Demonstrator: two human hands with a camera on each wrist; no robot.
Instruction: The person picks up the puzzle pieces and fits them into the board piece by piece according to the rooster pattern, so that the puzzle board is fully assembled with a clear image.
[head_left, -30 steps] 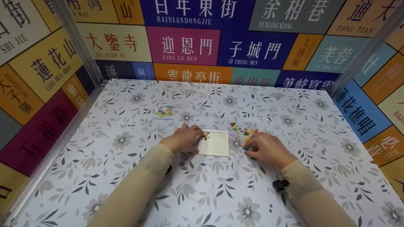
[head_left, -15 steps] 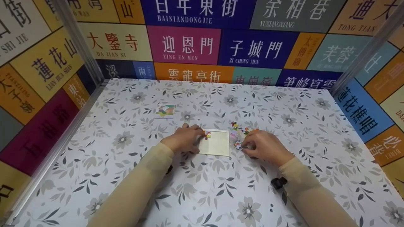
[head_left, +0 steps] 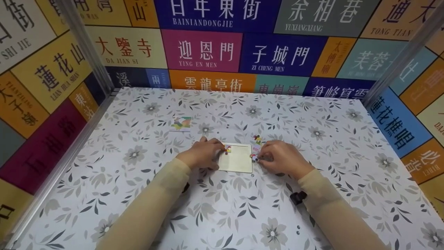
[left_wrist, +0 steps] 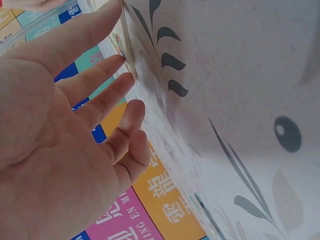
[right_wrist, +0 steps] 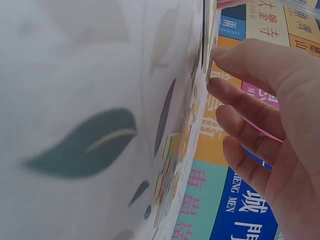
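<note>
A cream puzzle tray (head_left: 239, 162) lies flat in the middle of the table in the head view, with a small coloured jigsaw piece (head_left: 228, 150) in its upper left corner. My left hand (head_left: 202, 153) rests at the tray's left side, its fingertips touching the edge and the corner piece. The left wrist view has those fingers (left_wrist: 107, 100) loosely spread. Just at the tray's right edge, my right hand (head_left: 282, 158) pinches a jigsaw piece (head_left: 254, 157) between thumb and index finger. In the right wrist view, the pinched piece shows only as a thin edge.
Loose jigsaw pieces (head_left: 257, 139) lie beyond the right hand, partly hidden by it; several of these pieces (right_wrist: 167, 182) appear in the right wrist view. A colourful picture card (head_left: 181, 124) sits at the back left. Sign-printed walls (head_left: 204, 52) bound the floral tabletop.
My right hand has slid left with the jigsaw piece, from the loose pieces to the tray's right edge. The left hand has stayed in place.
</note>
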